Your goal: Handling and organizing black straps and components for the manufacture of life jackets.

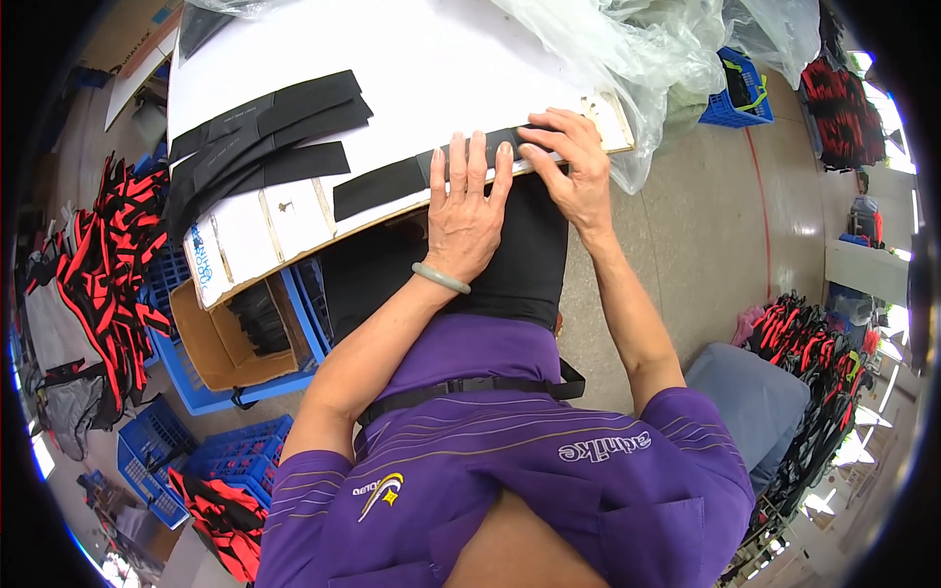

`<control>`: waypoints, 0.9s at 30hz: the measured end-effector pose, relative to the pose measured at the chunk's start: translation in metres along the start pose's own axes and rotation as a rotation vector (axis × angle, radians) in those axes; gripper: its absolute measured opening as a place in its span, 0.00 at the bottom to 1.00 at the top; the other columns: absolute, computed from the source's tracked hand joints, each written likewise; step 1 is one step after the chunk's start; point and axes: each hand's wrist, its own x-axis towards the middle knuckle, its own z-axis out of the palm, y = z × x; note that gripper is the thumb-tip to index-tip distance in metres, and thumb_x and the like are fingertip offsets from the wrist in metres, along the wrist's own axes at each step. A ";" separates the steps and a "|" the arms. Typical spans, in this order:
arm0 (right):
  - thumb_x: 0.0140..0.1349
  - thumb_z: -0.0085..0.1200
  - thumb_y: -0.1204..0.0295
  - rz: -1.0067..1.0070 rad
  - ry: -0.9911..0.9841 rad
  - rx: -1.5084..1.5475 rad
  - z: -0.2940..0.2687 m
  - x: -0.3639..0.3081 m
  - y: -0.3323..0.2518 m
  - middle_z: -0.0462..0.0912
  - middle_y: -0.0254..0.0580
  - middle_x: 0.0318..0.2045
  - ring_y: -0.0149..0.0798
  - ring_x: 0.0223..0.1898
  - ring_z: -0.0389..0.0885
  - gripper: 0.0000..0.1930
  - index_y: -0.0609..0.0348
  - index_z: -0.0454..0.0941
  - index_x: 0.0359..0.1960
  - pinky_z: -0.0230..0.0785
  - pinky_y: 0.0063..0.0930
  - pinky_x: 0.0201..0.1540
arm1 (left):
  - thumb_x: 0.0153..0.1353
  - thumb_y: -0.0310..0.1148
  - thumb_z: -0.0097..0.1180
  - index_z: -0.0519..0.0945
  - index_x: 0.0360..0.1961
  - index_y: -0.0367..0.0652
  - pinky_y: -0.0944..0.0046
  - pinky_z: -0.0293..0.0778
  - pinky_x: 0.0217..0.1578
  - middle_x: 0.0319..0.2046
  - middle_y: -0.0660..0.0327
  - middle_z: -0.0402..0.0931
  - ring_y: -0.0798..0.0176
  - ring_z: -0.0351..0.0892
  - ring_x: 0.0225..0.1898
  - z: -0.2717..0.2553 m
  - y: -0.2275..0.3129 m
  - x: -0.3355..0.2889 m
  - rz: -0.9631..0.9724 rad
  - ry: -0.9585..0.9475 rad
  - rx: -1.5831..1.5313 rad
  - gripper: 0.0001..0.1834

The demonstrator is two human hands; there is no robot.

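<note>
A white-topped desk [421, 73] carries the work, with a crumpled clear plastic sheet [652, 49] over its far right corner. Below its left part, a cardboard box [186, 328] holds black pieces [257, 318]. On the desk's left side lies an overlapping pile of black strips [294, 116]; whether these are finished or waiting, the view does not settle. The hands are just beside each other: the left hand [466, 225] is spread flat, fingertips resting on a single black strip [382, 186], while the right hand [573, 167] bends its fingers over the strip's right end, and whether it grips cannot be told. That strip lies straight along the near edge, apart from the pile, so its handling appears under way, not complete.
</note>
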 end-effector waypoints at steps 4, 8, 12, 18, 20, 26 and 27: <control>0.50 0.63 0.72 -0.169 -0.135 0.157 0.028 0.024 -0.030 0.83 0.39 0.37 0.42 0.44 0.78 0.08 0.57 0.84 0.33 0.65 0.35 0.52 | 0.56 0.29 0.51 0.65 0.62 0.39 0.41 0.46 0.66 0.62 0.42 0.59 0.38 0.54 0.66 0.000 0.000 0.001 0.016 -0.014 -0.048 0.30; 0.48 0.66 0.65 -0.261 -0.394 0.172 0.062 0.040 -0.059 0.80 0.36 0.35 0.41 0.44 0.75 0.13 0.54 0.82 0.34 0.65 0.35 0.50 | 0.62 0.34 0.53 0.67 0.59 0.35 0.48 0.56 0.60 0.56 0.46 0.66 0.45 0.62 0.61 0.002 0.002 0.009 -0.157 0.029 -0.274 0.26; 0.46 0.67 0.66 -0.302 -0.570 0.045 0.081 0.051 -0.074 0.76 0.35 0.31 0.40 0.41 0.73 0.13 0.54 0.79 0.32 0.64 0.34 0.49 | 0.67 0.39 0.50 0.68 0.59 0.37 0.51 0.61 0.56 0.52 0.47 0.70 0.47 0.67 0.56 0.006 0.000 0.010 -0.197 0.096 -0.322 0.23; 0.43 0.67 0.66 -0.213 -0.677 0.130 0.096 0.064 -0.074 0.80 0.38 0.27 0.41 0.38 0.77 0.11 0.56 0.79 0.26 0.65 0.37 0.44 | 0.63 0.35 0.48 0.70 0.60 0.46 0.45 0.58 0.59 0.56 0.45 0.66 0.42 0.64 0.60 0.009 -0.002 0.003 -0.060 0.096 -0.168 0.23; 0.42 0.67 0.66 -0.119 -0.749 0.154 0.102 0.068 -0.073 0.80 0.38 0.23 0.41 0.36 0.78 0.11 0.56 0.79 0.23 0.64 0.37 0.43 | 0.61 0.35 0.49 0.70 0.60 0.46 0.44 0.58 0.59 0.57 0.45 0.65 0.41 0.64 0.60 0.009 -0.002 0.003 -0.052 0.091 -0.142 0.24; 0.39 0.67 0.70 -0.075 -0.610 0.215 0.112 0.064 -0.076 0.77 0.39 0.16 0.40 0.18 0.75 0.11 0.61 0.76 0.16 0.66 0.33 0.26 | 0.60 0.38 0.49 0.67 0.62 0.45 0.40 0.59 0.59 0.59 0.43 0.62 0.38 0.61 0.62 0.009 -0.002 0.002 -0.024 0.062 -0.127 0.28; 0.39 0.67 0.71 -0.022 -0.614 0.235 0.112 0.063 -0.076 0.77 0.39 0.16 0.39 0.19 0.75 0.11 0.61 0.76 0.16 0.67 0.33 0.27 | 0.60 0.38 0.49 0.66 0.63 0.46 0.40 0.58 0.60 0.60 0.43 0.61 0.38 0.60 0.62 0.009 -0.002 0.002 -0.017 0.060 -0.121 0.28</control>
